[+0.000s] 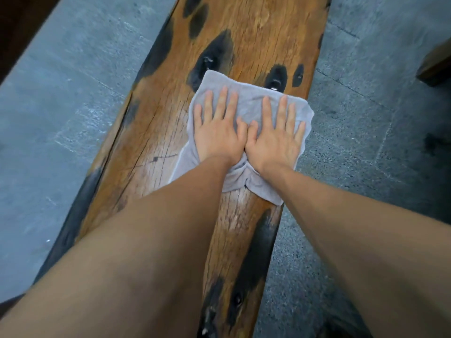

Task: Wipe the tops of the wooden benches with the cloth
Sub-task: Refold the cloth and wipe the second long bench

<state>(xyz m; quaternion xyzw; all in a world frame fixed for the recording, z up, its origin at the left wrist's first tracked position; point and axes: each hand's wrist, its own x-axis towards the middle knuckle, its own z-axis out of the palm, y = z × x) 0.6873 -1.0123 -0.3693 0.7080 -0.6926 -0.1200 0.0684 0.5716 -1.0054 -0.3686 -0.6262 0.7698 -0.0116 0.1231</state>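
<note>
Pressing flat on a grey cloth (251, 106), the left hand (217, 135) and the right hand (275, 140) lie side by side with fingers straight and spread, thumbs touching at the middle, neither curling round the fabric. The cloth sits on top of the wooden counter (256, 32), toward its right half, roughly midway along the visible length; its far edge lies smooth beyond the fingertips, while the near part is bunched into folds between and below the two wrists, with one corner reaching the counter's right edge. The counter is a long brown plank running away from the viewer, its surface cracked along the grain and marked with dark patches (214, 54) around knots and along both edges. A paler area shows on the wood just left of and below the cloth. Both bare forearms stretch in from the bottom of the view. Grey stone floor (61, 106) lies on either side of the counter, and a piece of another wooden object (436, 67) shows at the right edge.
</note>
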